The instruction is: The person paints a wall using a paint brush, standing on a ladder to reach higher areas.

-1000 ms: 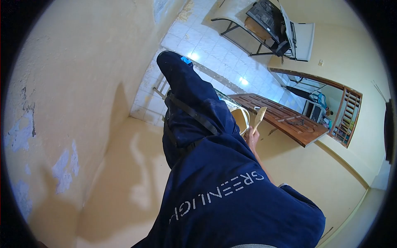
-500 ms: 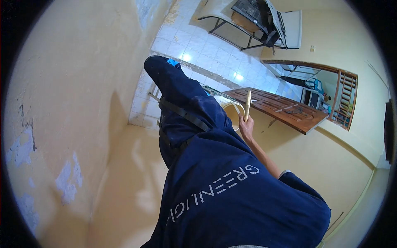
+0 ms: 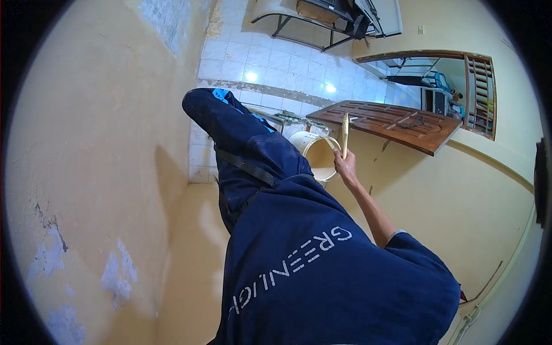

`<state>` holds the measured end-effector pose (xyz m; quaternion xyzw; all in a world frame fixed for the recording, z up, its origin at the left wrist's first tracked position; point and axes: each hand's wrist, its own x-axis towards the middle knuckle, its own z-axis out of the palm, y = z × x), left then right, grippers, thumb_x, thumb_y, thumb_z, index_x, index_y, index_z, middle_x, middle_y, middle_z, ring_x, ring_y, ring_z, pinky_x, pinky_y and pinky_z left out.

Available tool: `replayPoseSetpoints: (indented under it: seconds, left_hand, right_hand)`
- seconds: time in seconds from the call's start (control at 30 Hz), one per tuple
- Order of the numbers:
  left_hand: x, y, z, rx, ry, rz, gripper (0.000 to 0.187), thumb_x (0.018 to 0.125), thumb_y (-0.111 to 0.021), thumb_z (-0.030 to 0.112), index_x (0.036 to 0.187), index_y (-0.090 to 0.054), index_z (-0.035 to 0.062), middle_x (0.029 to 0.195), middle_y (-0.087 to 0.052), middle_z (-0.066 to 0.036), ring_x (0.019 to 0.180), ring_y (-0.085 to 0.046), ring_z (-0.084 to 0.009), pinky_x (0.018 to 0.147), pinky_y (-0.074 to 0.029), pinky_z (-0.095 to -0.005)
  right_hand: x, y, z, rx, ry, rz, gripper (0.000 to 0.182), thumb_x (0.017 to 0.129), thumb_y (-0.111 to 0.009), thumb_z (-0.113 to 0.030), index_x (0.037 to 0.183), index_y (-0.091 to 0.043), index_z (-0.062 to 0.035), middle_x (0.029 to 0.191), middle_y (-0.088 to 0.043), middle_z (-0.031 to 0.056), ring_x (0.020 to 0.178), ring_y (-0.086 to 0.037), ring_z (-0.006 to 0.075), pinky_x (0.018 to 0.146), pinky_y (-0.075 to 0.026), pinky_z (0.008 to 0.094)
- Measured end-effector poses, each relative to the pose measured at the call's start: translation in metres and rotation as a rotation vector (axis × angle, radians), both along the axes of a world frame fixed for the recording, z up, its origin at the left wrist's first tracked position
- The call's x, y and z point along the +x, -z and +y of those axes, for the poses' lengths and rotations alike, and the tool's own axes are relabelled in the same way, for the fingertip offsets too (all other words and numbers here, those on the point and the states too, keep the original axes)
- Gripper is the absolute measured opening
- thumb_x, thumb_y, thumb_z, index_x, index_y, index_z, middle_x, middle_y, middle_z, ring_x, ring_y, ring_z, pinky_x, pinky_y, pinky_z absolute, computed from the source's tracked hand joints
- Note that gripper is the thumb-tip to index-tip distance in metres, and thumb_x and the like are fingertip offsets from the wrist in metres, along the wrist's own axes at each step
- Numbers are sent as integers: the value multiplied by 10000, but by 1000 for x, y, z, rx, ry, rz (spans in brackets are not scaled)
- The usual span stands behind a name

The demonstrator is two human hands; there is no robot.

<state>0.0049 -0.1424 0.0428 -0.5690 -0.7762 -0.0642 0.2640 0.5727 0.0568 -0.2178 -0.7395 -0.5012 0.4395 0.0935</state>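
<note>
Beside the bucket [image 3: 315, 150], right hand [image 3: 345, 167] grips a brush [image 3: 345, 131]; left hand hidden.

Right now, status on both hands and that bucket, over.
Right hand shut on brush, held upright at the rim of the bucket. Left hand not in view. Bucket open, paint inside. Dark-blue trouser leg crowds the bucket's near side.

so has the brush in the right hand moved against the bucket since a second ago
Yes. The brush in the right hand has turned from tilted to upright, now crossing the bucket rim.
</note>
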Motion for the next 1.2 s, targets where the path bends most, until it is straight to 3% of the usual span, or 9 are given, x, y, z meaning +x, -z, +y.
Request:
replayPoseSetpoints:
  seconds: [0.23,0.4,0.57,0.63,0.7,0.77,0.9,1.07,1.2]
  left_hand:
    - [-1,-1,4,6,9,-4,648,892,-437,540,1374,-337,118,1470,-206,-200,1368,-173,-357,1063,-80,-643]
    - [0,-3,0,28,18,4,650,891,-438,540,1371,-339,113,1466,-208,-209,1365,-177,-366,1059,-84,-647]
    - [-1,-10,0,60,15,32,653,890,-440,540,1369,-341,107,1463,-210,-218,1362,-182,-374,1056,-89,-651]
    - [0,-16,0,79,16,56,654,889,-440,540,1368,-342,105,1462,-211,-222,1361,-184,-378,1055,-91,-653]
    - [0,-21,1,91,16,82,655,889,-441,540,1366,-342,102,1460,-212,-226,1360,-185,-381,1053,-92,-654]
    - [-1,-28,1,106,11,118,657,888,-441,540,1365,-343,100,1459,-213,-229,1359,-187,-384,1052,-94,-656]
    - [-5,-49,3,144,-15,226,659,887,-442,540,1363,-344,96,1456,-215,-237,1357,-191,-391,1049,-98,-659]
    - [-21,-90,5,185,-92,428,662,886,-444,541,1360,-346,90,1453,-218,-246,1354,-195,-399,1045,-103,-663]
    - [-49,-146,9,227,-201,656,664,884,-445,541,1358,-348,85,1450,-219,-253,1351,-199,-406,1043,-106,-666]
  right_hand:
    - [12,8,-5,-46,-7,111,273,913,-572,-249,754,-481,-47,541,-494,20,411,-467,92,360,-361,247]
    - [-6,-2,3,-67,-97,-81,310,916,-539,-257,791,-527,26,587,-570,85,462,-588,159,394,-483,280]
    - [-14,-2,2,49,-232,-150,252,878,-551,-210,767,-529,15,571,-545,67,471,-580,154,414,-487,294]
    - [-18,7,2,60,-224,-143,219,869,-552,-189,769,-534,4,577,-539,59,465,-558,142,424,-467,294]
    - [-5,39,1,76,-286,-139,207,865,-559,-183,804,-545,14,575,-560,90,506,-591,180,480,-462,326]
    - [13,86,-3,364,-337,-204,190,855,-556,-175,803,-549,7,571,-544,81,486,-554,170,458,-427,311]
    - [-44,24,-4,203,-314,-110,188,843,-562,-174,787,-545,4,566,-525,69,482,-527,150,442,-401,297]
    - [-39,33,13,81,-296,-164,193,829,-578,-160,752,-519,7,555,-502,46,473,-486,131,435,-387,303]
    - [-21,55,3,230,-326,-97,188,824,-578,-152,749,-524,11,568,-523,66,504,-508,147,476,-411,308]
